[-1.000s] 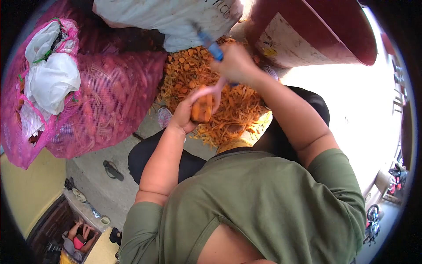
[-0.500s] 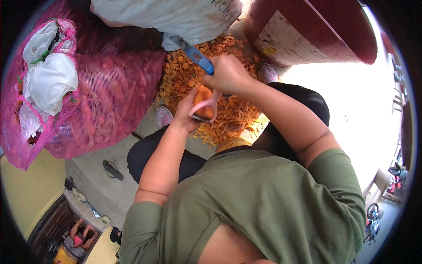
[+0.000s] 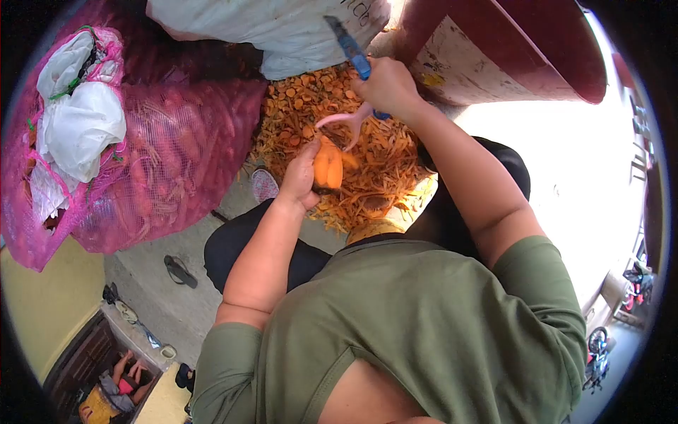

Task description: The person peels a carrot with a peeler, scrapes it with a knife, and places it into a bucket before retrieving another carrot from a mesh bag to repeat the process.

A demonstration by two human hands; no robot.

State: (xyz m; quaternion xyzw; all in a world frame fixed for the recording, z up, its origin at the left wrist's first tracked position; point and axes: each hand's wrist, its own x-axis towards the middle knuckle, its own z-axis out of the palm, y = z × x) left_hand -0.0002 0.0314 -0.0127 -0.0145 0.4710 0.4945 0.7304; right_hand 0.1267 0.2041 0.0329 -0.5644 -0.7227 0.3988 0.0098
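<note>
A peeled orange carrot (image 3: 328,167) is gripped in my left hand (image 3: 301,174), over a heap of orange peelings and cut ends (image 3: 381,166) on the ground. My right hand (image 3: 387,85) is closed round a blue-handled cutter knife (image 3: 355,58), its dark blade pointing up and left. The same hand also holds a pink peeler (image 3: 346,121), whose forked head is just above the carrot and apart from it.
Pink mesh sacks of carrots (image 3: 166,155) lie at the left. A white sack (image 3: 282,32) stands beyond the heap, and a dark red bin (image 3: 501,53) at the upper right. A flip-flop (image 3: 180,272) rests on the concrete. Another person (image 3: 132,378) is at the lower left.
My right hand has moved up and away from the carrot with the knife and peeler, so the peeler head no longer overlaps the carrot. My left hand has barely moved.
</note>
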